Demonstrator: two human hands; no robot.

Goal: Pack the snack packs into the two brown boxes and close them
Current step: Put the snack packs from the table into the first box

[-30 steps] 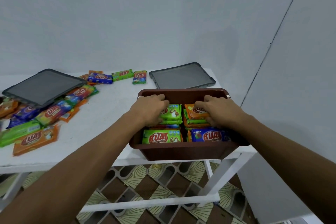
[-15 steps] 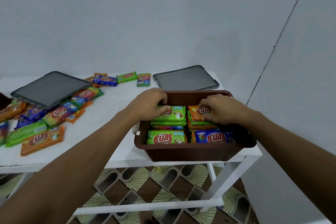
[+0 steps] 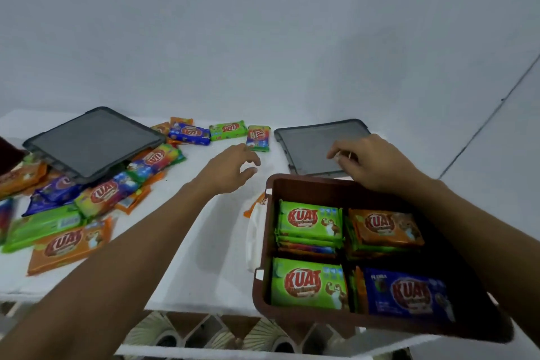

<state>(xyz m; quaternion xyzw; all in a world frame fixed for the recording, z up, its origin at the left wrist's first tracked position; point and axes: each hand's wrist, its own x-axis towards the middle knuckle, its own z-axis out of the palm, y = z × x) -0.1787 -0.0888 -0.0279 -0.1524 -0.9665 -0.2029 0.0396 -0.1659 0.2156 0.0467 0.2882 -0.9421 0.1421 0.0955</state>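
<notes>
A brown box (image 3: 309,184) stands at the table's right front corner, holding several snack packs in four stacks, green (image 3: 310,220), orange (image 3: 385,226), green and blue (image 3: 406,294). My left hand (image 3: 230,168) hovers over the table left of the box, fingers loosely curled, holding nothing. My right hand (image 3: 371,162) reaches past the box's far rim over a dark grey lid (image 3: 309,143), fingers bent down toward it; whether it touches is unclear. A sliver of a second brown box (image 3: 8,152) shows at the far left edge.
Another dark grey lid (image 3: 90,142) lies at the left on a heap of loose snack packs (image 3: 102,193). More packs (image 3: 228,130) lie near the back wall. The white table (image 3: 204,257) ends just in front; the brown box overhangs its corner.
Both hands have left the box. The left hand moved out to the left over the table; the right hand moved back toward the grey lid. The camera has come closer.
</notes>
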